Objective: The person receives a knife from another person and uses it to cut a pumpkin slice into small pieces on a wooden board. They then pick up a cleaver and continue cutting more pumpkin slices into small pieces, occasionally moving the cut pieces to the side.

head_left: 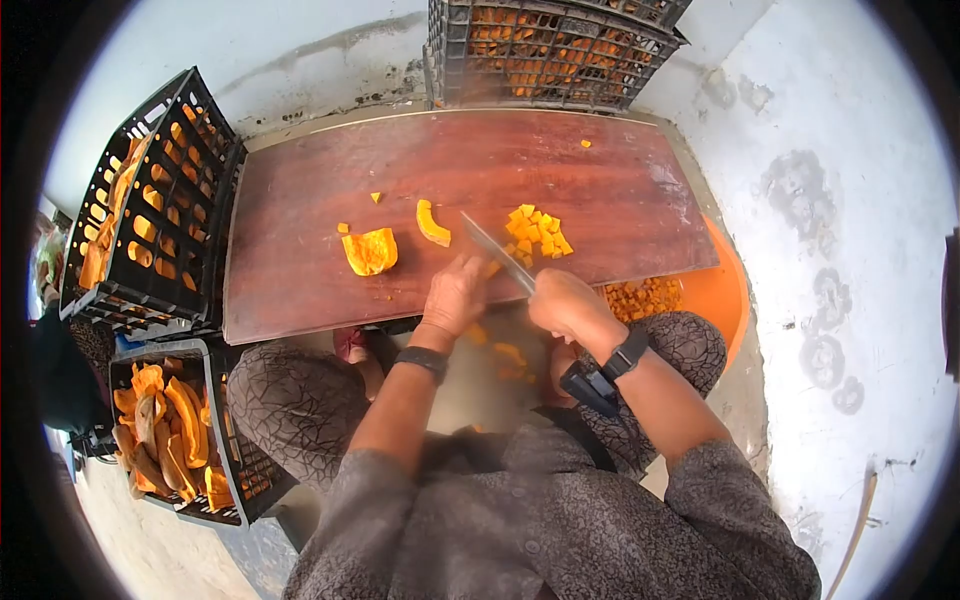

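My right hand is wrapped round the handle of a knife, its blade pointing up and left over the wooden board. Close to the blade, my left hand is closed at the board's near edge, with a small pumpkin piece at its fingertips, partly hidden by the blade. Right of the blade lies a heap of pumpkin cubes. A curved pumpkin slice rests left of the knife, and a larger pumpkin chunk sits farther left.
Orange-filled black crates stand behind the board, and another crate at its left. Below that, a crate holds long pumpkin pieces. An orange tub with cubes sits under the right edge. A white wall rises at the right.
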Available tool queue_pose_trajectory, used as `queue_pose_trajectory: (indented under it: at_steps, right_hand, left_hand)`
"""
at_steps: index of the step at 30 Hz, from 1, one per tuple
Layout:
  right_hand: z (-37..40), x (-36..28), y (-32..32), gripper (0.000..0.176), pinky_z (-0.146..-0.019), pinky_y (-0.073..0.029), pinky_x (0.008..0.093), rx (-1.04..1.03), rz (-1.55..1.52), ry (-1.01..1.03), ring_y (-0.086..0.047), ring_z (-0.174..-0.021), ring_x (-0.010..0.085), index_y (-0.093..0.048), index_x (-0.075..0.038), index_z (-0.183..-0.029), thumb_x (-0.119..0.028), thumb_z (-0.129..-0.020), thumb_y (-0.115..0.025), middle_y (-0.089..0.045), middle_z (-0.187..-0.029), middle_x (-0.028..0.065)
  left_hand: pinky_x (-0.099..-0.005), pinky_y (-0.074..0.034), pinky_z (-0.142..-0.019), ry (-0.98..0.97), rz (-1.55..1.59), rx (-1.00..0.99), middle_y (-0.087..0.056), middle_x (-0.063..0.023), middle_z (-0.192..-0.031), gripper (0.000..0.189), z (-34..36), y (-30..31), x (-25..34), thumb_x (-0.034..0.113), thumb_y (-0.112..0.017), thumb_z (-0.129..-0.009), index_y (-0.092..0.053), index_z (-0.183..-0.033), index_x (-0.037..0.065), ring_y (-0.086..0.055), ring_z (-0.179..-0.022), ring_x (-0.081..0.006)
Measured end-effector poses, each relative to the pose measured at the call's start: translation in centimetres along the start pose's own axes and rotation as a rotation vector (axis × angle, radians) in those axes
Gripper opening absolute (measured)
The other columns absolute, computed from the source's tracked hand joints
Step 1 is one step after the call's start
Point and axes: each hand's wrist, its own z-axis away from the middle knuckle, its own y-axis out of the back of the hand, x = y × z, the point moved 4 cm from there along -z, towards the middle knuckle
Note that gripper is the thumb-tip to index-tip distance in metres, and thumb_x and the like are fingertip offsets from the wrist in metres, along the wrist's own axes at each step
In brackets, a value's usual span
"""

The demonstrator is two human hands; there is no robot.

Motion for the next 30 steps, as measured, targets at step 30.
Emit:
queue_pose_trajectory:
  at_steps: [30]
  right_hand:
    - [-1.8, 2.9, -2.0, 0.034, -0.044, -0.051, 0.0359, 0.030, -0.445, -0.068, -0.060, -0.047, 0.0217, -0.061, 0.008, -0.075, -0.022, -0.091, -0.059, -0.060, -0.059, 0.0132]
  left_hand:
    - [-0.0455, -0.054, -0.074, 0.016, 0.009, 0.003, -0.062, -0.0160, -0.097, 0.025, 0.2, 0.4, 0.5, 0.003, -0.065, -0.081, -0.062, -0.105, 0.005, -0.063, -0.089, -0.0380]
